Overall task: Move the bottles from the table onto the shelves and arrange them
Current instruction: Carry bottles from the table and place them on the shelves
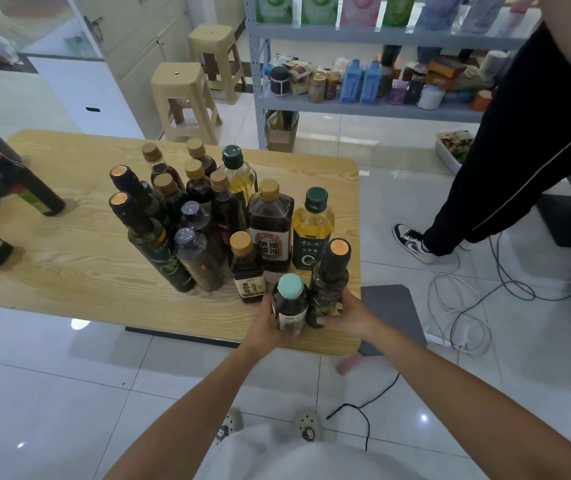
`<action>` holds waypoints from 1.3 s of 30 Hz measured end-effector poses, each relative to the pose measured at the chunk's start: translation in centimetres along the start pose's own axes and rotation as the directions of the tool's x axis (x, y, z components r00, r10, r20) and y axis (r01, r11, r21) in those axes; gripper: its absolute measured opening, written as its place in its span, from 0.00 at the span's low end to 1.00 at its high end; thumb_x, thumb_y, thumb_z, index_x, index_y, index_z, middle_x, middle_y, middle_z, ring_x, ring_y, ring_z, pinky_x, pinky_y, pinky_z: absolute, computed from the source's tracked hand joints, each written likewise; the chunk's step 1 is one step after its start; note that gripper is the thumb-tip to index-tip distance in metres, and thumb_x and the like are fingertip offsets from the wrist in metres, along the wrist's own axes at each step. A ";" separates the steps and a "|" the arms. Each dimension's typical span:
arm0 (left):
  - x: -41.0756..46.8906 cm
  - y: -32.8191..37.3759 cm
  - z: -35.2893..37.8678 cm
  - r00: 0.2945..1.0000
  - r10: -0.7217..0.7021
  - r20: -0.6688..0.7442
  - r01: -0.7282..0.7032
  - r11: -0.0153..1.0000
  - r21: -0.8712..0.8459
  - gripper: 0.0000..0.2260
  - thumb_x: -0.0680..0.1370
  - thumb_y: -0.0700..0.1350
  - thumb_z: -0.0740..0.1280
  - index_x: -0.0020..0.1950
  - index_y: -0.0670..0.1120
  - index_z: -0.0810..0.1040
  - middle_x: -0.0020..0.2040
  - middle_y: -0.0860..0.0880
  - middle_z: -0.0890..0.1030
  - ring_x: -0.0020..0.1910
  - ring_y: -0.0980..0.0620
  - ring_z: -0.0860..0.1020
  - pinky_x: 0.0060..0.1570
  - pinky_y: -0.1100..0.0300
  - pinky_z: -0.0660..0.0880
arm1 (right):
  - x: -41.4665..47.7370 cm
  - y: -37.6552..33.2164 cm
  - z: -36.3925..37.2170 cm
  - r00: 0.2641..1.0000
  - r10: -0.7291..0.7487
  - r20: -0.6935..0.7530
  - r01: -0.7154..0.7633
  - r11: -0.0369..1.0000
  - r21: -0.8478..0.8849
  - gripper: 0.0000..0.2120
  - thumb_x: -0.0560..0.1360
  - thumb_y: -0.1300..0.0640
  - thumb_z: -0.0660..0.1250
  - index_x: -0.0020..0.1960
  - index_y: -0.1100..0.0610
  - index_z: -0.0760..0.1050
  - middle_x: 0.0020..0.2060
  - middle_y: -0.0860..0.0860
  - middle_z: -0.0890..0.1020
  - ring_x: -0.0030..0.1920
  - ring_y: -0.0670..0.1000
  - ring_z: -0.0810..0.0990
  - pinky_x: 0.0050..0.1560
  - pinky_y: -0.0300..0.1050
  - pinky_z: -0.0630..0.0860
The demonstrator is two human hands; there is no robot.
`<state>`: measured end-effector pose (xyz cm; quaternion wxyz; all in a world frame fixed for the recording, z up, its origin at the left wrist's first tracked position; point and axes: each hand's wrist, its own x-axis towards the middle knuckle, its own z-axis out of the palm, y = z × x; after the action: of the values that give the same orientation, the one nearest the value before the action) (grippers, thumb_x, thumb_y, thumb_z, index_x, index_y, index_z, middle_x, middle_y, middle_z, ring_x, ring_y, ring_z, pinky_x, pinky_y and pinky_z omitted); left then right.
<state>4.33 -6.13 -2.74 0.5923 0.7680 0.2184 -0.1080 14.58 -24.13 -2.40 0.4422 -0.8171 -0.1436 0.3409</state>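
Left hand (265,328) grips the upright mint-capped bottle (289,305), right hand (350,315) the orange-capped bottle (329,281).

Open table (69,278) left of bottle cluster (270,220), bystander (519,161) (dark trousers) fronting shelves (363,110)

Glossy tile floor (52,393), beige stools (181,98), perhaps cabinets (145,46)

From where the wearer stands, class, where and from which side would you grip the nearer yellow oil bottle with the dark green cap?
Probably the neck under the cap, from the right. The nearer yellow oil bottle stands upright; a big brown soy-sauce bottle with a tan cap crowds its left, while its right side is free.
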 end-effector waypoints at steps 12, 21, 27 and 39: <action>-1.4 0.3 -0.7 0.989 -0.079 0.127 0.095 0.987 -0.127 0.33 0.63 0.37 0.78 0.64 0.50 0.70 0.58 0.52 0.79 0.62 0.48 0.75 0.62 0.47 0.73 | -2.6 0.7 -0.1 0.999 -0.028 0.025 0.024 0.989 0.146 0.38 0.64 0.62 0.78 0.70 0.56 0.65 0.61 0.49 0.75 0.65 0.52 0.71 0.63 0.44 0.67; -4.3 1.9 -1.5 0.969 -0.054 0.242 0.115 0.963 -0.244 0.33 0.61 0.52 0.78 0.64 0.51 0.73 0.56 0.49 0.82 0.55 0.46 0.81 0.58 0.39 0.75 | -6.3 -0.9 -1.1 0.998 0.019 0.055 -0.035 0.948 0.316 0.37 0.57 0.48 0.79 0.64 0.44 0.69 0.58 0.43 0.78 0.57 0.44 0.77 0.52 0.39 0.74; -6.4 3.8 -3.0 0.965 0.013 0.264 0.095 0.916 -0.391 0.33 0.64 0.51 0.76 0.66 0.47 0.71 0.59 0.44 0.80 0.58 0.43 0.79 0.58 0.40 0.75 | -7.0 -4.5 -2.2 0.989 -0.037 0.147 -0.011 0.949 0.314 0.34 0.55 0.42 0.79 0.58 0.36 0.72 0.55 0.40 0.81 0.54 0.43 0.80 0.44 0.39 0.79; -17.6 5.6 -11.2 0.975 0.163 -0.154 -0.218 0.849 -0.481 0.30 0.64 0.51 0.73 0.63 0.41 0.73 0.56 0.40 0.81 0.55 0.39 0.80 0.51 0.47 0.78 | -8.1 -17.2 4.5 0.911 -0.275 0.307 0.183 0.937 0.296 0.33 0.56 0.43 0.79 0.58 0.44 0.73 0.55 0.45 0.80 0.55 0.48 0.79 0.47 0.44 0.79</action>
<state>-9.66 -0.25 12.68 0.7641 0.6133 0.1930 0.0522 6.80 -15.90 13.49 0.5511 -0.6566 -0.2683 0.4395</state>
